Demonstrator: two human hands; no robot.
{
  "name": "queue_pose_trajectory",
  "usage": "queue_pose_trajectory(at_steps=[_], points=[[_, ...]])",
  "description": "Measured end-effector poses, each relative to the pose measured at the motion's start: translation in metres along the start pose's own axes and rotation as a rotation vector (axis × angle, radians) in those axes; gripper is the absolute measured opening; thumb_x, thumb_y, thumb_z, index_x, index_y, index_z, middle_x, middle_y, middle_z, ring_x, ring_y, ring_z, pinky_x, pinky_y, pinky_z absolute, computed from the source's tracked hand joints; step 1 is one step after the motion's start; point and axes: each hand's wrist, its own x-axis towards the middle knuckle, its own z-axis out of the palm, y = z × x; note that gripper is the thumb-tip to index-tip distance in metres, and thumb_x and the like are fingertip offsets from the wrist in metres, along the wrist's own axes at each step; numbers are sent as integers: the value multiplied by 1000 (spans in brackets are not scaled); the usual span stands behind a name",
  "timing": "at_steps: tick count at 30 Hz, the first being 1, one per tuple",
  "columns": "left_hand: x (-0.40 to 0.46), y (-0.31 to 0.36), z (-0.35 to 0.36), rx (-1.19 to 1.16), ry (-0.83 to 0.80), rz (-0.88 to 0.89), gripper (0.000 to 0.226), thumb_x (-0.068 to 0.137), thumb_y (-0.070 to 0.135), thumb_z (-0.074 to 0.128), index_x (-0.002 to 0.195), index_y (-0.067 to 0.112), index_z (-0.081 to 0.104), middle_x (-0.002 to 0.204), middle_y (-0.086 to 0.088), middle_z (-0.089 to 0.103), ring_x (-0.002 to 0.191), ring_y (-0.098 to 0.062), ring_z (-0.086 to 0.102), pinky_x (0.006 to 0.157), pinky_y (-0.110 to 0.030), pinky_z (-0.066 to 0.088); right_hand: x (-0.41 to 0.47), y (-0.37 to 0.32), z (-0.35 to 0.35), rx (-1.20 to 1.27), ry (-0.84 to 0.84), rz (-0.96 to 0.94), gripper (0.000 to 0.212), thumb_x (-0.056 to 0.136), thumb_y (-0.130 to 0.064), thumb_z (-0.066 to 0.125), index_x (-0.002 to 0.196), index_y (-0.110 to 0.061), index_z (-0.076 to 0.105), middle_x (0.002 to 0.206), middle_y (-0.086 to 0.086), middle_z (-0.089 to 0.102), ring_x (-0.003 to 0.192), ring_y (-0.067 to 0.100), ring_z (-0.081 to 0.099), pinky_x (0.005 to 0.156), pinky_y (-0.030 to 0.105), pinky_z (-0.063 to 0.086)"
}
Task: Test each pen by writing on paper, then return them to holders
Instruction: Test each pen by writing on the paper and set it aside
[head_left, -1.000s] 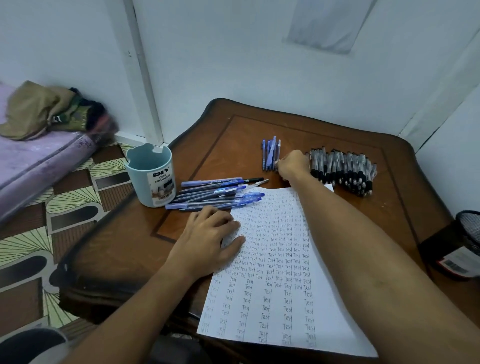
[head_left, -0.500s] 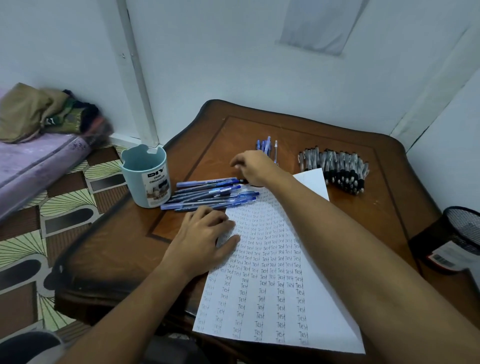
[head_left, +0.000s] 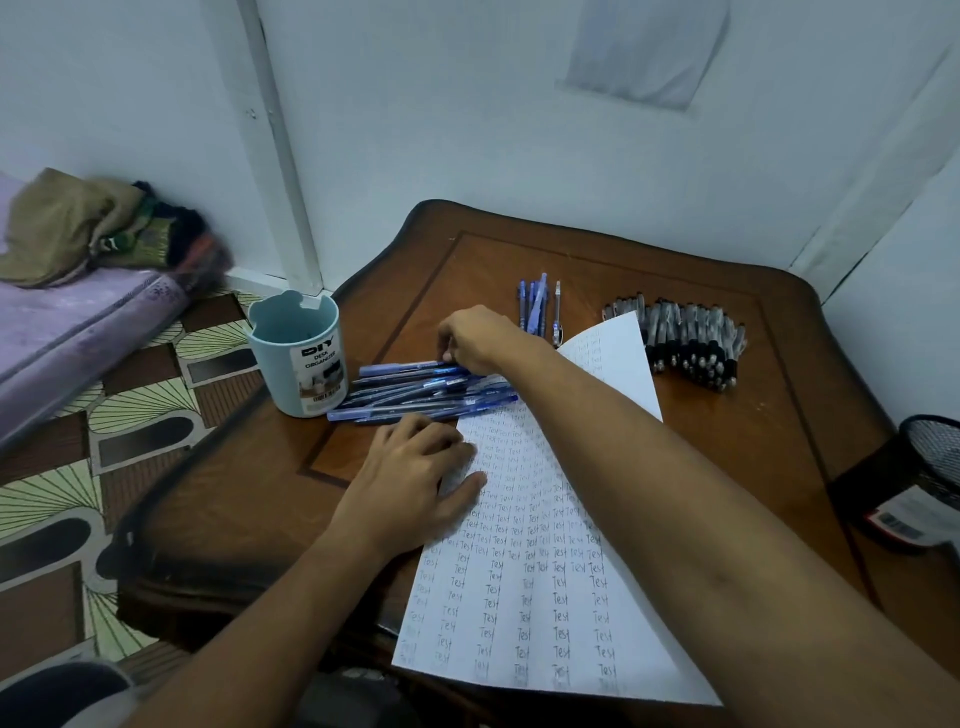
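Observation:
A white sheet of paper (head_left: 545, 597) covered in rows of "Test" lies on the brown wooden table (head_left: 488, 260). My left hand (head_left: 410, 488) rests flat on its left edge. My right hand (head_left: 483, 338) reaches across the sheet to a pile of blue pens (head_left: 405, 395) beside the light blue holder mug (head_left: 296, 358). Its curled fingers pinch the near end of the top blue pen (head_left: 400, 369). A few more blue pens (head_left: 537, 306) lie behind that hand. A row of several clear pens with black grips (head_left: 691, 343) lies at the right.
A black mesh holder (head_left: 930, 462) stands at the table's right edge. The paper's far corner curls up. To the left are a patterned floor, a purple mattress (head_left: 67, 322) and bundled clothes (head_left: 93, 223). White walls close in behind the table.
My right hand has moved left from the small group of blue pens to the pile beside the mug. My left hand has stayed on the paper.

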Motion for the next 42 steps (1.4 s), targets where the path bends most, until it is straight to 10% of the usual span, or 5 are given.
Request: queue_pose_trajectory(at_steps=[17,22,33,42], points=[[-1,-2,-1,14,4,8,43,90,56,50,105,24,75,106,11,66,102,-15,51,80,-34,36,-28,20,-10,90,37,-31,25,100,-3,45,118,-8,61,120,10,60,101,24,57,87,34,49],[-2,-3,2,28,33,24,42,89,55,51,102,24,76,103,10,66,100,-15,52,78,-35,38,-71,38,-2,507,231,16,33,107,-12,38,138,-15,48,89,-5,56,64,10,46,53,15,36],[1,-1,1,68,-3,44,52,88,70,43,103,29,73,101,10,62,98,-16,53,75,-35,37,-157,51,28,1439,466,366,12,105,-14,47,110,-19,57,78,8,60,55,13,42,52,32,29],[-1,0,1,58,-44,160,48,90,69,42,106,34,71,113,12,65,110,-17,54,81,-38,37,-193,52,32,1048,493,489,23,105,-20,50,110,-8,68,73,6,59,59,19,46,54,30,32]])
